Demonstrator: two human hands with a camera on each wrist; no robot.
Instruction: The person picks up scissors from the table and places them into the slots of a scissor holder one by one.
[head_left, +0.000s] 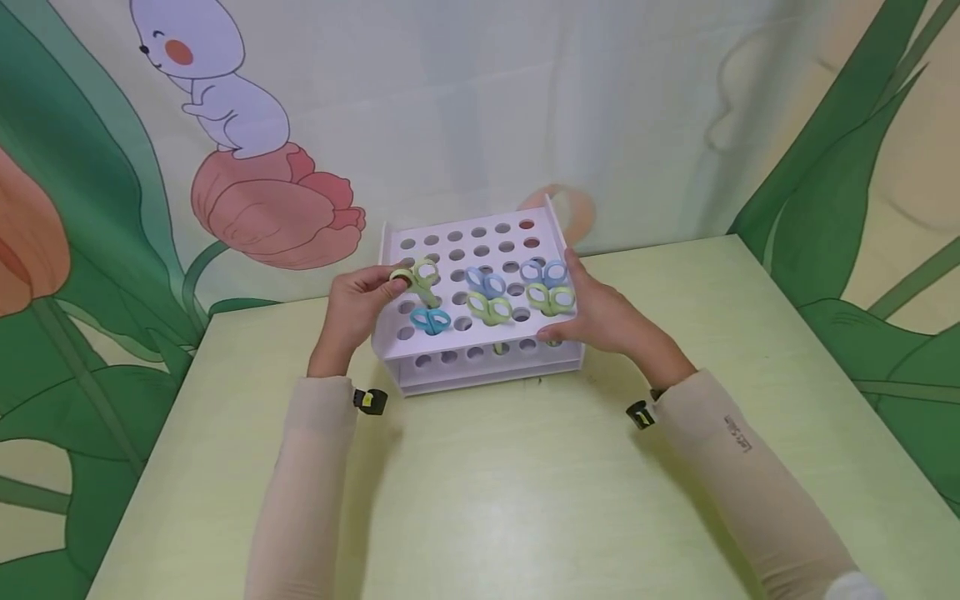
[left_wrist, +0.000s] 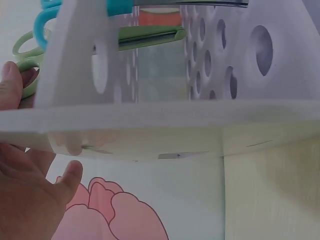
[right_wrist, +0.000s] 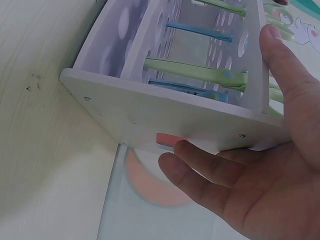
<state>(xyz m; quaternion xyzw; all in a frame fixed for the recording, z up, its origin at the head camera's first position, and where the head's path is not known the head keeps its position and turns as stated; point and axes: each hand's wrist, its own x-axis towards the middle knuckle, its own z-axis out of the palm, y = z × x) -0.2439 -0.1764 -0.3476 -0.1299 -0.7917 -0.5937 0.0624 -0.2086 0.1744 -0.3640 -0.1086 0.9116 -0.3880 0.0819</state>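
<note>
A white two-tier rack [head_left: 480, 339] with rows of round holes stands on the table. My left hand [head_left: 352, 307] pinches a handle loop of green scissors [head_left: 425, 283] at the rack's left; in the left wrist view their green blade part [left_wrist: 150, 36] reaches between the tiers. Just in front, teal scissors [head_left: 431, 321] sit in a hole. Blue scissors [head_left: 486, 283] and green scissors [head_left: 489, 308] stand mid-rack; another blue pair [head_left: 544, 273] and green pair [head_left: 551, 298] stand at the right. My right hand [head_left: 603, 312] grips the rack's right side, thumb over the front edge, fingers along the outer panel [right_wrist: 200, 112].
The pale green table [head_left: 487, 483] extends in front of the rack and to both sides. Close behind the rack hangs a printed backdrop [head_left: 450, 108] with flowers and a white animal. Small dark marks [right_wrist: 29, 88] show on the tabletop near the rack.
</note>
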